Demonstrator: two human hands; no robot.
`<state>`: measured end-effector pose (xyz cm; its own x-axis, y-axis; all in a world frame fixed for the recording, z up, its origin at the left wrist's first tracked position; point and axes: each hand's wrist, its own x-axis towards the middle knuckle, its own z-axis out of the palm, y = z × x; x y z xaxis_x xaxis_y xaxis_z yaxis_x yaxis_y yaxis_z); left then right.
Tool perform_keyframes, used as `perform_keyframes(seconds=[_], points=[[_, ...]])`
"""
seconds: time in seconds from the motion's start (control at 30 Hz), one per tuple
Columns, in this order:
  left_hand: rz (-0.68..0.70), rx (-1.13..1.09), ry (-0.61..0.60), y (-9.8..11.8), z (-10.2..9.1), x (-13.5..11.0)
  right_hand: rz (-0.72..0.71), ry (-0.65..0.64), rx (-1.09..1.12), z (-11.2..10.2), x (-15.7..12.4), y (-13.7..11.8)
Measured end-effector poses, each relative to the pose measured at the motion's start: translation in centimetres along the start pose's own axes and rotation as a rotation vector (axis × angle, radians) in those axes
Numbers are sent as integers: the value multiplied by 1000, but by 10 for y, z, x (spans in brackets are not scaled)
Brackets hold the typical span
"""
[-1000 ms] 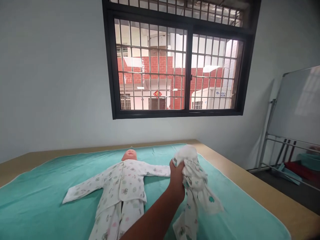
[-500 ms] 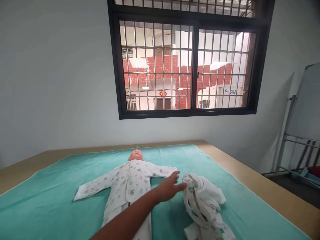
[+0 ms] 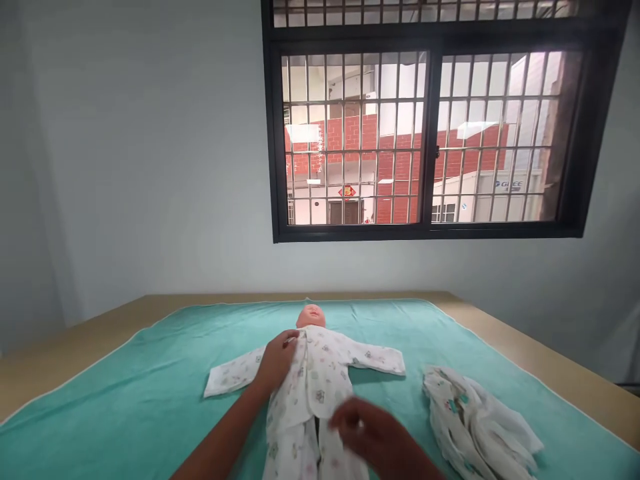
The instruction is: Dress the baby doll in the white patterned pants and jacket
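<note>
A baby doll (image 3: 311, 315) lies on its back on a teal blanket (image 3: 125, 393), dressed in a white printed sleepsuit (image 3: 320, 377) with both sleeves spread out. My left hand (image 3: 277, 360) rests on the doll's chest at the suit's front edge, fingers curled onto the fabric. My right hand (image 3: 363, 427) is low over the doll's waist, blurred, fingers curled at the hem of the top. A crumpled heap of white printed baby clothes (image 3: 475, 427) lies on the blanket to the right, touched by neither hand.
The blanket covers a wooden table (image 3: 555, 373) that stands against a grey wall. A barred black-framed window (image 3: 425, 133) is above the far edge. The table's right edge drops off toward the floor.
My right hand dropped the bundle of clothes on the blanket and moved left to the doll's waist. My left hand came in onto the doll's chest. The view swung left.
</note>
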<state>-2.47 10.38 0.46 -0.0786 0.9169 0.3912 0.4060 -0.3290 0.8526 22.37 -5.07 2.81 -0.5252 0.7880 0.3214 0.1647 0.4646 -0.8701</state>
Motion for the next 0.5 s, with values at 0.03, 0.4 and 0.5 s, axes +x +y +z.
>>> perform_keyframes(seconds=[0.03, 0.4, 0.5], points=[[16, -7, 1, 0, 5, 4, 20, 84, -39, -1, 33, 4], [68, -161, -22, -28, 29, 22, 294, 276, -801, 6, 212, 75], [31, -189, -5, -33, 30, 22, 291, 238, -823, 3, 213, 78]])
